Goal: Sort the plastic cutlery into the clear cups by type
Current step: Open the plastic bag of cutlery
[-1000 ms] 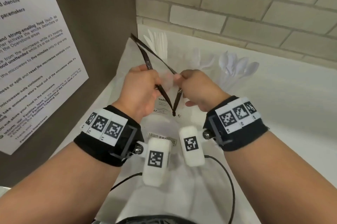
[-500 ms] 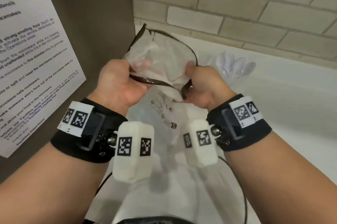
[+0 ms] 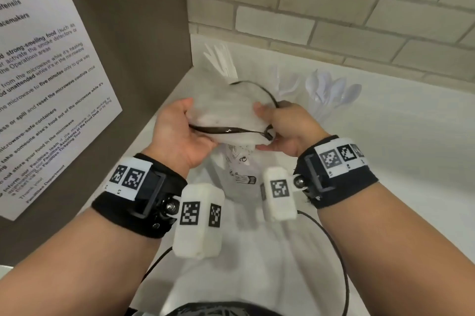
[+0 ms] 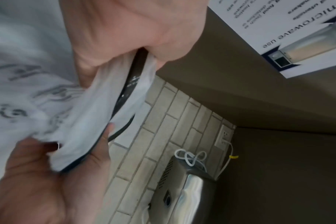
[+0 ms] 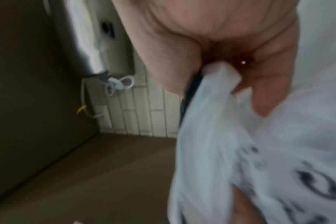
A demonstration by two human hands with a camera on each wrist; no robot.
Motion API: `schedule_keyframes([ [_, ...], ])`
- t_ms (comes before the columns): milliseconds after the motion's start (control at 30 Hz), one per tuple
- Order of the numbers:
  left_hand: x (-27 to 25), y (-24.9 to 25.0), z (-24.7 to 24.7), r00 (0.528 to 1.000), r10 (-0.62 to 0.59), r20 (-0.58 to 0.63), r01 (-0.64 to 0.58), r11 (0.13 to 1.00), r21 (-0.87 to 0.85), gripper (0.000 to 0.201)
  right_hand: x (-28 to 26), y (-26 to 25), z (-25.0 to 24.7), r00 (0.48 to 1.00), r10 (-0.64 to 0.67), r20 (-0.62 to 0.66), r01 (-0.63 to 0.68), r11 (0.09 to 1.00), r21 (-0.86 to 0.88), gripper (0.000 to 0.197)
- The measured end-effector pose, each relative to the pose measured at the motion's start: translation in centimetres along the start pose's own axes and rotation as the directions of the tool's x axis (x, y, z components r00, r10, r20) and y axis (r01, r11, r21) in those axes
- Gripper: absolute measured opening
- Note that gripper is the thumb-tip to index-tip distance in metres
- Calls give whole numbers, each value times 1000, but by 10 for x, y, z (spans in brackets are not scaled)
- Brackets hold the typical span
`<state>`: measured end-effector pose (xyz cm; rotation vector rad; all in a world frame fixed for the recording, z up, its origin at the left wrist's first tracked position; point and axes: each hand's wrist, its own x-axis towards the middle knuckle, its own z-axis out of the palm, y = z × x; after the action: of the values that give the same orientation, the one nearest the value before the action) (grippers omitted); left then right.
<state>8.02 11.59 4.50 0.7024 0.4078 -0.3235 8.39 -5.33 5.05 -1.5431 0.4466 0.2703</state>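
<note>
Nearest, both forearms reach forward over the white worktop [image 3: 401,161], each with a black wrist band [image 3: 144,195] carrying white tagged camera blocks and thin black cables trailing back. Between the hands hangs a translucent plastic bag [image 3: 228,115] with a dark rim strip and black print on its lower part.

The left hand [image 3: 177,135] grips the bag's left edge, fingers curled behind the film and thumb over the dark strip; the left wrist view shows the strip running out of that pinch. The right hand [image 3: 288,128] grips the right edge the same way, its thumb on top of the film and the other fingers curled below. The two hands hold the bag's mouth spread wide, and the bag hides much of what stands behind it.

Beyond the bag, against the back of the worktop, stand the clear cups: white knives [image 3: 221,61] rise at the left, forks [image 3: 285,82] show faintly in the middle, and spoons [image 3: 331,89] fan out of the right cup [image 3: 320,110].

A printed microwave notice [image 3: 43,79] hangs on the brown side panel at left. Pale brick tiles [image 3: 334,2] form the back wall. The wrist views show a steel appliance [image 4: 184,191] with a looped white cord.
</note>
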Motion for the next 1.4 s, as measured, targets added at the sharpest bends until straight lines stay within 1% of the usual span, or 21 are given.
schedule_keyframes([
  [100, 5, -9, -6, 991, 73, -109, -84, 991, -102, 38, -3, -5, -6, 994, 90, 67, -86, 995, -59, 37],
  [233, 12, -21, -6, 989, 75, -129, -95, 984, -149, 42, -10, -8, 5, 990, -71, 124, 119, 894, -432, 56],
  [367, 10, -18, -4, 986, 89, -141, -35, 938, 344, 38, -9, -8, 12, 979, -180, 100, 205, 903, -378, 47],
  [400, 12, -16, -7, 954, 247, -167, -126, 842, 524, 47, -7, -9, 12, 971, -221, 87, 237, 887, -395, 46],
  [433, 12, -13, -10, 864, 487, -131, -256, 648, 718, 59, -5, -10, 11, 960, -269, 78, 277, 868, -413, 47],
  [467, 9, -10, -12, 733, 680, 23, -364, 363, 857, 66, -3, -11, 10, 946, -315, 82, 319, 850, -420, 49],
  [500, 6, -7, -11, 618, 752, 229, -404, 54, 913, 65, -1, -11, 10, 930, -352, 102, 362, 838, -409, 53],
  [533, 4, -4, -8, 583, 716, 383, -381, -176, 908, 56, 0, -11, 11, 915, -379, 136, 401, 833, -381, 58],
  [600, 5, -2, -4, 717, 522, 462, -295, -375, 879, 45, 0, -10, 9, 879, -408, 245, 468, 837, -284, 70],
  [667, 12, -1, -5, 855, 347, 386, -257, -362, 896, 42, 1, -8, 6, 849, -419, 322, 495, 845, -204, 79],
  [700, 13, 0, -6, 873, 319, 368, -261, -332, 906, 30, 3, -6, 3, 850, -412, 328, 490, 847, -205, 80],
  [767, 14, 2, -6, 866, 367, 340, -244, -285, 927, 13, 8, -2, -4, 888, -373, 267, 448, 831, -330, 79],
  [833, 16, 3, -8, 813, 494, 308, -234, -207, 950, 14, 9, -1, -9, 911, -400, 103, 381, 717, -583, 78],
  [867, 16, 3, -8, 788, 546, 285, -261, -124, 957, 17, 8, -1, -11, 867, -497, 43, 389, 619, -682, 73],
  [933, 15, 1, -7, 770, 588, 250, -323, 22, 946, 21, -2, -4, -6, 662, -749, 43, 515, 413, -751, 52],
  [1000, 15, -2, -6, 763, 588, 268, -360, 43, 932, 20, -13, -5, 6, 519, -846, 121, 601, 260, -756, 36],
  [1033, 17, -4, -6, 759, 587, 282, -374, 39, 927, 19, -16, -5, 12, 533, -825, 187, 585, 200, -786, 32],
  [1100, 17, -5, -5, 745, 605, 281, -399, 67, 914, 18, -13, 0, 18, 685, -673, 281, 507, 163, -847, 30],
  [1167, 16, -5, -5, 739, 616, 273, -449, 147, 882, 18, 0, 5, 12, 803, -557, 211, 431, 299, -851, 32],
  [1233, 13, -5, -8, 757, 558, 341, -522, 203, 828, 19, 11, 9, 1, 816, -572, 83, 368, 404, -837, 32],
  [1400, 10, 0, -17, 847, 275, 454, -505, 154, 849, 20, 16, 2, -12, 882, -466, 68, 278, 400, -873, 26],
])
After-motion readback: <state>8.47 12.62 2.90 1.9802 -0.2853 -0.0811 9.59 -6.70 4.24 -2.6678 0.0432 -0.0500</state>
